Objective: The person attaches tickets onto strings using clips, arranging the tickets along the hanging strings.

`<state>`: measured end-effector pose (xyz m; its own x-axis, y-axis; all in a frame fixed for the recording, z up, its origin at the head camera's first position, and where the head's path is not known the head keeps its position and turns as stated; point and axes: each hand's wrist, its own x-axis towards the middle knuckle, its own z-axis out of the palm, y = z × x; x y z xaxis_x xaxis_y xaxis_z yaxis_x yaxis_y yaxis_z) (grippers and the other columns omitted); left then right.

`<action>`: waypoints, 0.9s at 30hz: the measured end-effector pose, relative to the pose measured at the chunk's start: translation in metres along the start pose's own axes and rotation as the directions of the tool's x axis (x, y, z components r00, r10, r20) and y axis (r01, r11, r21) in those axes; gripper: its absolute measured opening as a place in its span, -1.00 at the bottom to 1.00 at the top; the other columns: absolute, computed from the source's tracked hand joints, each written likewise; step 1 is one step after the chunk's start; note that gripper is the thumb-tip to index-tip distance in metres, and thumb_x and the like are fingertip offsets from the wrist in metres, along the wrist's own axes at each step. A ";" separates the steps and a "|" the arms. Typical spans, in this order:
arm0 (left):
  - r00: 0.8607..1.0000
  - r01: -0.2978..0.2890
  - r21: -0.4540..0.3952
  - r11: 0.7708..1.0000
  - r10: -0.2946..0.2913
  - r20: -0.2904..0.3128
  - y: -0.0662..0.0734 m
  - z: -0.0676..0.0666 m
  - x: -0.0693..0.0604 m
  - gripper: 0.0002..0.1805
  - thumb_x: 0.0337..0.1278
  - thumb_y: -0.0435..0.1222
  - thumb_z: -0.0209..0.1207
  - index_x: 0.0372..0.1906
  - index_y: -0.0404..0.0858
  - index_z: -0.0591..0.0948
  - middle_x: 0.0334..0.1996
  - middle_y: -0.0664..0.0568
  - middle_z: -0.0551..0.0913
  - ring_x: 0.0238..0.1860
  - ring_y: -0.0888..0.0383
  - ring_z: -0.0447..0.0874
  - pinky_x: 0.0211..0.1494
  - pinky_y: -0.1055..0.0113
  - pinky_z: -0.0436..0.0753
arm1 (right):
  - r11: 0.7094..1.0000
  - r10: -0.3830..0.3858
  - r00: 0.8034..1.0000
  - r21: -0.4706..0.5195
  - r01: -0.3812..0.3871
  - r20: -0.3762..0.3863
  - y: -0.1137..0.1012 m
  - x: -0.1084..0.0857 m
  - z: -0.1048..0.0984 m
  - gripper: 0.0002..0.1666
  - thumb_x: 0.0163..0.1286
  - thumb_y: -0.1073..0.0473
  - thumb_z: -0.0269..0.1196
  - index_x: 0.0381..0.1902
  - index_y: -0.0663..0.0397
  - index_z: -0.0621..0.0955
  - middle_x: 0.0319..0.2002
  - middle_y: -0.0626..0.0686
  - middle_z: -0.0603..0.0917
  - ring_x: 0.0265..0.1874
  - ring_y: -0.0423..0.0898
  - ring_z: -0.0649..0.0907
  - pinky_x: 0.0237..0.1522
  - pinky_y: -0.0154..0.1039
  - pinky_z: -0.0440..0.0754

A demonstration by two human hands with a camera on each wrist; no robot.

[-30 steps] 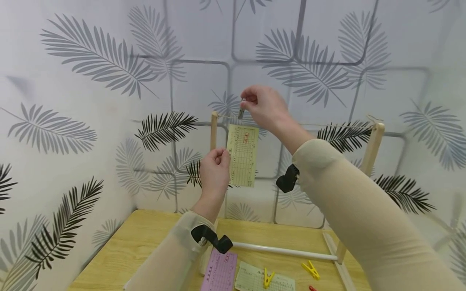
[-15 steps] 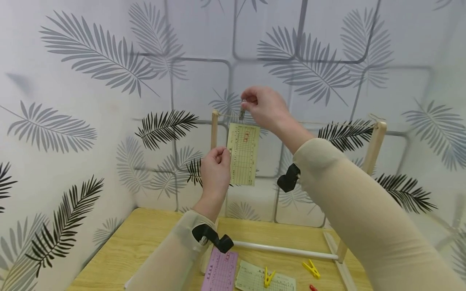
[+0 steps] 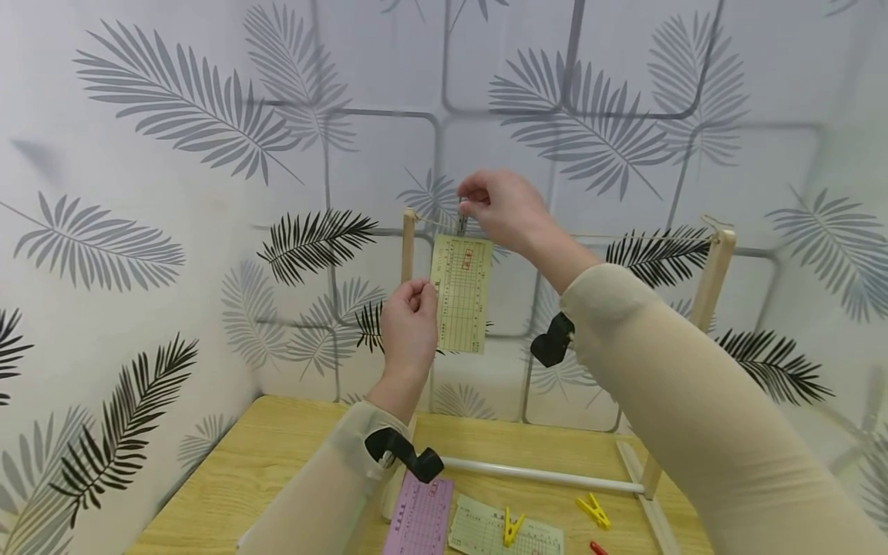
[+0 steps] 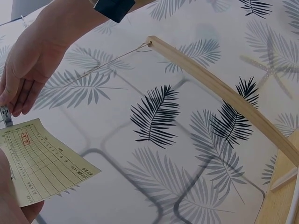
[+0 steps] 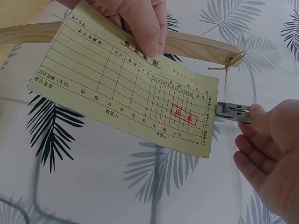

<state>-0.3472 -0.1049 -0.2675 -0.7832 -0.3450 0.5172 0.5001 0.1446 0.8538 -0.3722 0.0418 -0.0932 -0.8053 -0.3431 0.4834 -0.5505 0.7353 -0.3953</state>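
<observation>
A yellow printed slip (image 3: 461, 297) hangs upright near the string; my left hand (image 3: 409, 320) pinches its left edge between thumb and fingers. Above it, my right hand (image 3: 505, 210) pinches a grey metal clip (image 3: 462, 223) by its upper end. In the right wrist view the clip (image 5: 232, 112) meets the slip's top edge (image 5: 187, 112), with thumb and finger of the right hand (image 5: 275, 154) on its other end. How far the clip's jaws grip the paper or string, I cannot tell.
A string runs between two wooden posts (image 3: 713, 281) of a frame with a white bar (image 3: 541, 475). On the table (image 3: 229, 470) lie a pink slip (image 3: 419, 516), another yellow slip (image 3: 479, 524), yellow clips (image 3: 593, 511) and a red item (image 3: 597, 548).
My right hand and the clip have come down slightly, to the slip's top edge. The slip has shifted a little to the left, still pinched by my left hand.
</observation>
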 end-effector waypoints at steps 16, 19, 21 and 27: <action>1.000 -0.016 0.035 0.999 0.017 -0.017 -0.001 0.001 0.000 -0.76 0.69 -0.24 0.19 0.03 -0.29 0.78 -0.29 0.00 0.78 -0.44 0.17 0.55 -0.33 0.30 0.55 | 1.000 0.002 1.000 0.003 -0.002 0.026 0.002 -0.002 -0.004 -0.60 0.76 0.17 0.21 0.43 0.13 0.63 0.28 0.11 0.72 0.32 0.05 0.65 0.40 0.00 0.56; 1.000 -0.014 0.030 0.999 0.015 -0.017 0.001 0.001 0.000 -0.76 0.70 -0.23 0.18 0.05 -0.29 0.78 -0.28 -0.01 0.78 -0.44 0.17 0.55 -0.34 0.31 0.55 | 1.000 0.003 0.999 -0.005 -0.003 0.032 0.002 -0.002 -0.004 -0.60 0.76 0.17 0.21 0.43 0.12 0.63 0.28 0.11 0.72 0.33 0.05 0.64 0.39 0.01 0.56; 1.000 -0.012 0.025 1.000 0.012 -0.016 0.001 0.000 0.000 -0.75 0.70 -0.23 0.18 0.06 -0.29 0.78 -0.27 -0.02 0.79 -0.44 0.17 0.55 -0.34 0.31 0.55 | 1.000 0.000 0.999 -0.009 0.001 0.037 0.002 -0.002 -0.004 -0.60 0.76 0.17 0.21 0.43 0.12 0.63 0.28 0.11 0.71 0.33 0.06 0.64 0.38 0.01 0.57; 1.000 -0.004 0.009 1.000 0.004 -0.019 0.001 0.000 -0.002 -0.75 0.71 -0.24 0.18 0.08 -0.30 0.77 -0.24 -0.03 0.80 -0.42 0.15 0.56 -0.34 0.31 0.57 | 1.000 -0.013 0.998 -0.009 0.014 0.055 0.002 -0.003 -0.003 -0.57 0.74 0.18 0.25 0.45 0.16 0.62 0.29 0.13 0.71 0.33 0.07 0.64 0.38 0.02 0.58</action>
<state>-0.3453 -0.1045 -0.2676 -0.7738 -0.3622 0.5197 0.4999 0.1548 0.8521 -0.3704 0.0465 -0.0930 -0.8090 -0.3844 0.4448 -0.5594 0.7360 -0.3813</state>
